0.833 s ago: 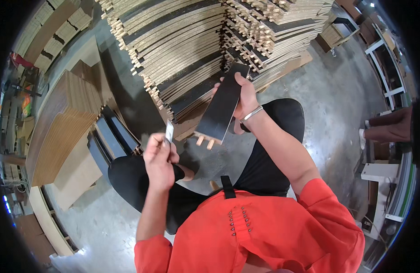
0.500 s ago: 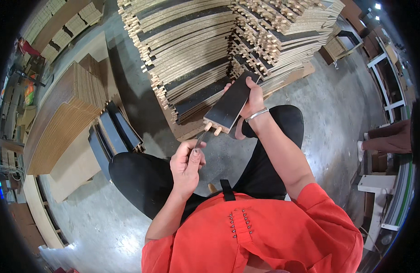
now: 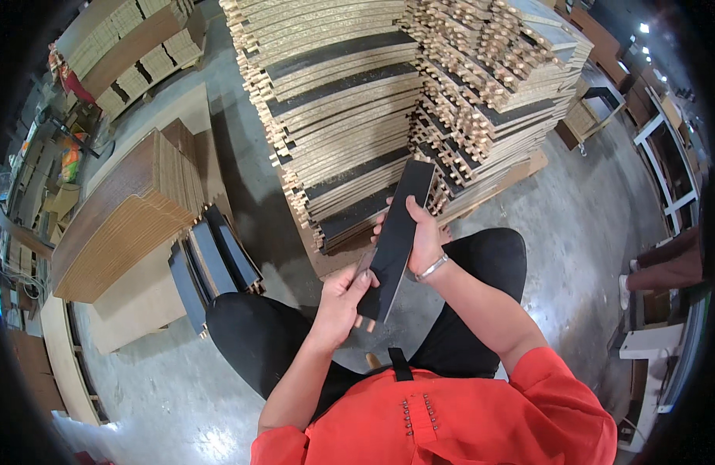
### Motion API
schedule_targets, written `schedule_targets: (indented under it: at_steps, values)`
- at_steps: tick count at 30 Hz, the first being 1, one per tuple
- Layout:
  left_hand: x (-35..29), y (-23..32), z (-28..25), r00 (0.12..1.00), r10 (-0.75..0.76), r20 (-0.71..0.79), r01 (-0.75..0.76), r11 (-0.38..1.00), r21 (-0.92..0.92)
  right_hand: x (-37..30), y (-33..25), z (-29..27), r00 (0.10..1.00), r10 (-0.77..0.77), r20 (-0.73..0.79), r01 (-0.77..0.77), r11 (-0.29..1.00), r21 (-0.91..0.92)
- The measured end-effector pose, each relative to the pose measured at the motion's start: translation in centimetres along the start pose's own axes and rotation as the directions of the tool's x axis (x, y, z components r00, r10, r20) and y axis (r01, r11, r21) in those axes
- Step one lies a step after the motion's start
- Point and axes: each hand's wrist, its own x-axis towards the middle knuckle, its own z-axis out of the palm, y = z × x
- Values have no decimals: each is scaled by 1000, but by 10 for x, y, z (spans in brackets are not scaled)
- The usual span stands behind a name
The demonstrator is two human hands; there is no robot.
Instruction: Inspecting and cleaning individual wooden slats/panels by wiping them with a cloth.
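Note:
A narrow black-faced board (image 3: 404, 232) slants over my lap, its near end toward me. Light wooden dowels (image 3: 365, 324) stick out of that near end. My right hand (image 3: 423, 244) grips the board along its right side, thumb on the black face and fingers underneath. My left hand (image 3: 343, 304) is closed at the board's left edge near the dowels. Between its thumb and fingers is a thin blade (image 3: 366, 263), which lies along that edge. Part of the blade is hidden by my fingers.
A tall stack of doweled boards (image 3: 349, 116) stands on a pallet just ahead. To the left lie curved brown panels (image 3: 125, 225) and several black-faced boards (image 3: 210, 256). A person's legs (image 3: 667, 263) show at the far right. Wooden frames (image 3: 590, 116) stand at the back right.
The board has come nearer to me and turned more upright in view. My left hand has moved from below the doweled end to the board's left edge with the blade.

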Motion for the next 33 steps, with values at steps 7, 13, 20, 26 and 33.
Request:
schedule_targets:
  at_steps: [7,13,20,26,33]
  values:
    - [-48,39,-75,883,377,-279,-253,884,393,-17,-4,16,938,147,314,-20,927,-374]
    - [-109,73,-190,611,474,-634,34,784,620,-12,-8,8,970,191,152,-98,876,-472]
    - [-76,-27,-336,426,556,-714,380,606,699,-1,2,-3,972,234,31,-184,835,-519]
    - [-26,-18,-322,500,526,-688,319,627,711,15,-11,7,981,190,-28,-169,785,-597]
    - [6,50,-174,778,621,-92,-343,544,766,107,-109,103,445,-540,714,504,-508,-699]
